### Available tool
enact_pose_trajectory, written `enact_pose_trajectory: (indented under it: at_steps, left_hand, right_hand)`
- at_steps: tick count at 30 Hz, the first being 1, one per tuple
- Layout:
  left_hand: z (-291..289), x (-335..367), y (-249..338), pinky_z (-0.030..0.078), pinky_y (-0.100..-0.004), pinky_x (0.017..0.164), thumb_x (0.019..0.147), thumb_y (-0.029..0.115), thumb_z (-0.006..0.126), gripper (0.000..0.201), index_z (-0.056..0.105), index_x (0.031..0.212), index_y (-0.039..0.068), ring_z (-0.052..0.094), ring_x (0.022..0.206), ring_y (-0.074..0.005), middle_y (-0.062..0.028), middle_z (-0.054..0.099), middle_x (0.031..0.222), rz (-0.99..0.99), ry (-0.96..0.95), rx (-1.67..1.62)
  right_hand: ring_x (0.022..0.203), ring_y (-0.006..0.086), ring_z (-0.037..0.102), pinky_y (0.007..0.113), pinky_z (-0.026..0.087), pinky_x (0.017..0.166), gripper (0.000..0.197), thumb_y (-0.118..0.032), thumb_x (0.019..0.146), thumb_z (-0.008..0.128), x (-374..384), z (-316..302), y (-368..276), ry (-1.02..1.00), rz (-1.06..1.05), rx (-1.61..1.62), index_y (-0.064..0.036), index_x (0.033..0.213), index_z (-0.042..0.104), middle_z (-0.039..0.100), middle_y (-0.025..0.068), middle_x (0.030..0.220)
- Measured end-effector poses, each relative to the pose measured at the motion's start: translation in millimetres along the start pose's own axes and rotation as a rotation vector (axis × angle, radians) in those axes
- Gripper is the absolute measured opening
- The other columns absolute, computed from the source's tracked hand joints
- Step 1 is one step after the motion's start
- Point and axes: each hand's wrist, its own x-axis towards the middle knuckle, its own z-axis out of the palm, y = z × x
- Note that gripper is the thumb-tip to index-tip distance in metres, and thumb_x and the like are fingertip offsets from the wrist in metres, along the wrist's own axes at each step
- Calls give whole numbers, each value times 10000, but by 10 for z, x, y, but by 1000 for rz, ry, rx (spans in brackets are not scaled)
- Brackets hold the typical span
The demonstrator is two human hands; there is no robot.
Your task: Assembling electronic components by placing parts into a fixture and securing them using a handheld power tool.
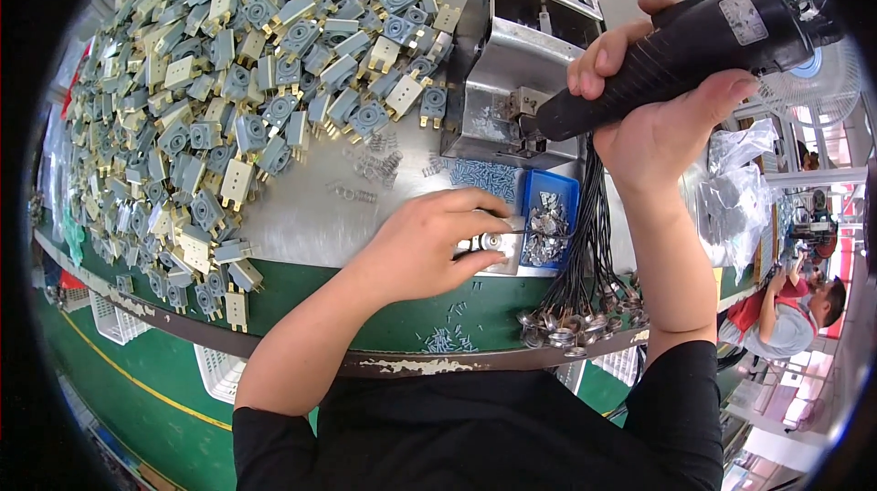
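My left hand (425,244) rests on the table edge and pinches a small grey part with a round metal middle (498,244), held beside a blue tray. My right hand (658,112) is raised above the table and grips a black electric screwdriver (681,48), its tip pointing down-left toward a steel screw feeder box (512,62). A large heap of grey and cream plastic parts (237,98) covers the left and far side of the table.
A small blue tray (550,190) of metal bits sits right of my left hand. A bundle of black wires with metal ring ends (585,299) hangs over the table edge. Loose springs (370,167) and small screws (484,176) lie about. Another person (790,313) works at far right.
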Motion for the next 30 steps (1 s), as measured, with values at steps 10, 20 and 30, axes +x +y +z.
enact_pose_trajectory:
  at_steps: [10, 20, 30]
  left_hand:
    - [-21, -20, -7, 571, -408, 897, 867, 217, 790, 310, 773, 1144, 78, 704, 1060, -310, -89, 718, 1203, -41, -22, 17]
    - [-11, -50, -23, 567, -409, 860, 851, 222, 797, 265, 764, 1063, 65, 705, 1003, -297, -43, 715, 1172, -55, 0, 3]
    - [-3, -57, -11, 561, -423, 868, 852, 242, 802, 278, 764, 1048, 47, 700, 999, -304, -41, 714, 1168, -82, 4, 13]
  right_hand:
    - [611, 163, 517, 345, 457, 611, 1205, -988, 796, 405, -425, 231, -425, -159, 61, -37, -8, 1496, 368, 511, 42, 768]
    - [630, 204, 540, 378, 479, 620, 1242, -993, 742, 500, -688, 451, -149, -208, 213, 101, -53, 1541, 352, 528, 57, 785]
    - [645, 187, 558, 379, 492, 643, 1281, -1029, 680, 473, -744, 432, -71, -268, 143, 92, -91, 1545, 357, 524, 43, 792]
